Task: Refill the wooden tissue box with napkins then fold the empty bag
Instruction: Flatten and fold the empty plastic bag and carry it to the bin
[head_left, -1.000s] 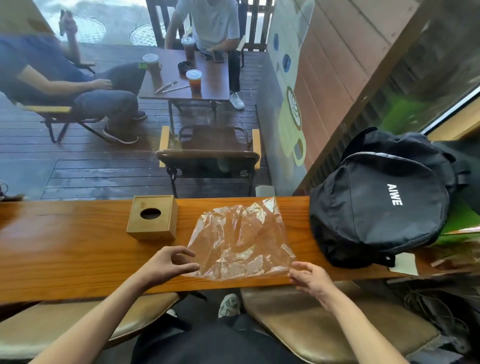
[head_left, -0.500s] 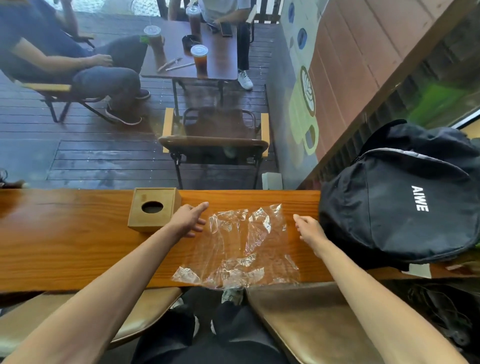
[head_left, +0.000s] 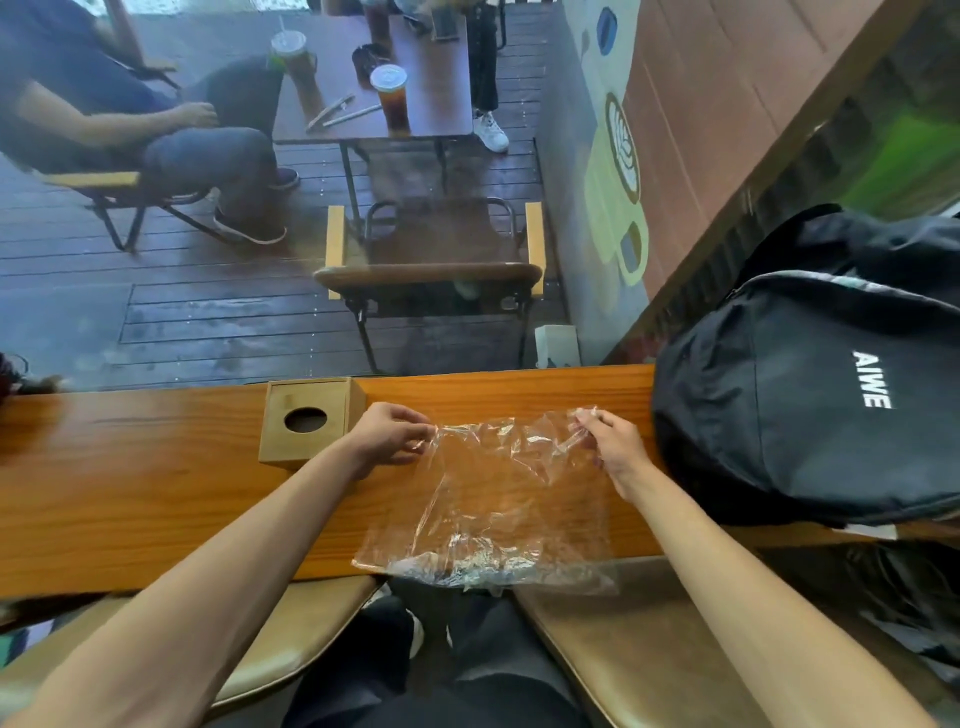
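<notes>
1. Empty bag, clear and crinkled, lies flat on the worktop, its near edge hanging just over the worktop's front lip above the person's lap.
2. Left hand pinches the far left corner of the film between thumb and fingers; right hand pinches the far right corner the same way. Both are grasping the bag, neither is released.
3. Risk 1: the film looks thin and slippery, so a light pinch could slip as the far edge comes toward the body, leaving a skewed fold.
4. Risk 2: with the near edge overhanging, a pull toward the body could drag the whole bag off the worktop rather than fold it.
5. Risk 3: trapped air or wrinkles may make the plastic spring open once let go.
6. Wooden tissue box stands just left of the left hand, close enough for a wrist to nudge it. I cannot tell from its round hole whether napkins are inside.
7. Black backpack sits just right of the right hand, crowding that side and limiting room to spread the bag.
8. Beyond the glass, people sit at a table with drinks, well apart from the work.
</notes>
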